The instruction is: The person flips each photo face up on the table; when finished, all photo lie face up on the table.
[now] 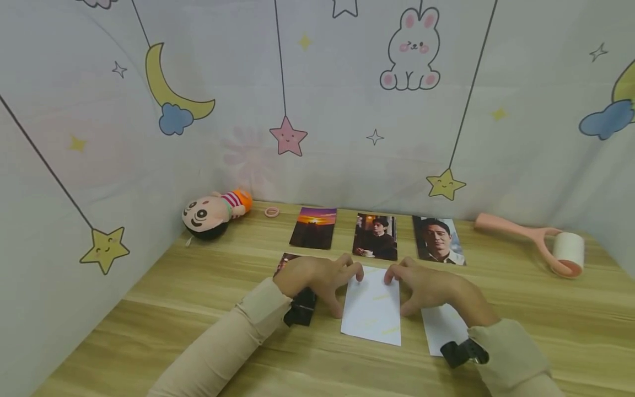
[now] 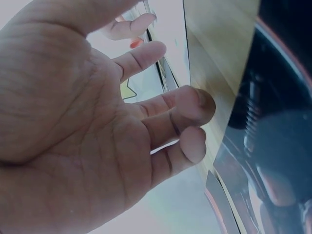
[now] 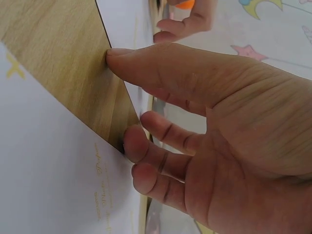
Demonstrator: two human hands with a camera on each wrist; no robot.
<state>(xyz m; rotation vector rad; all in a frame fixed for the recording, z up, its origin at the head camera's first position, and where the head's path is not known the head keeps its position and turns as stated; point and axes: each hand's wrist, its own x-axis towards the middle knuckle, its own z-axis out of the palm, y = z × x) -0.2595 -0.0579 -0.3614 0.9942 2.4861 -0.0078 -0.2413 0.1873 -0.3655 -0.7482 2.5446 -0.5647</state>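
A white photo card (image 1: 371, 311) with faint yellow print lies face down on the table between the two hands. Fingertips of the left hand (image 1: 322, 278) rest at its left edge, those of the right hand (image 1: 429, 285) at its right edge; neither hand is curled round it. In the right wrist view, the right thumb (image 3: 141, 61) touches the wood beside that edge. Beneath the right hand and wrist lies a second white card (image 1: 439, 331), partly covered. A dark photo (image 2: 273, 122) lies close to the left hand, mostly hidden in the head view by hand and wrist.
Behind the hands lie a sunset photo (image 1: 313, 229), a photo of a seated person (image 1: 375, 237) and a portrait photo (image 1: 439, 240). A doll (image 1: 213, 212) and a pink ring (image 1: 272, 212) are back left. A pink-handled lint roller (image 1: 538, 237) lies at right. A patterned curtain (image 1: 337, 99) closes off the back.
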